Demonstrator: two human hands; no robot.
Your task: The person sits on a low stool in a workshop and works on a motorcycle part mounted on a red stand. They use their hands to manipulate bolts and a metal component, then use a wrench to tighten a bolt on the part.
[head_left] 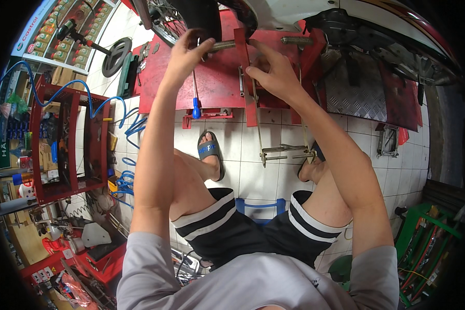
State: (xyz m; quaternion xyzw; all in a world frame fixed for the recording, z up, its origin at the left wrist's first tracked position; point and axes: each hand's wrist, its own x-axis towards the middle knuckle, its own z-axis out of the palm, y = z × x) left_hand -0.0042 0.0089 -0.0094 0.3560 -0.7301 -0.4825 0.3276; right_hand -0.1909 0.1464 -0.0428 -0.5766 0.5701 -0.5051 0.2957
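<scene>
My left hand [187,56] is closed at the left end of a ridged metal rod [223,45]; whether this is a screw thread or a coil spring I cannot tell. The rod runs to a red upright metal bar [245,77]. My right hand [274,72] is curled at that bar's right side, thumb on its edge, with some fingers hidden. Below my left hand is a screwdriver with a blue handle [196,108], its shaft pointing up toward the hand. A second ridged length [296,40] shows farther right. All this is over a red metal platform [165,88].
A motorcycle wheel [165,20] stands at the far side, its bodywork [387,31] to the right. A metal linkage frame [287,152] hangs between my feet. At left are a red shelf trolley [72,139] and blue hose [126,181]; a green rack [429,248] stands lower right.
</scene>
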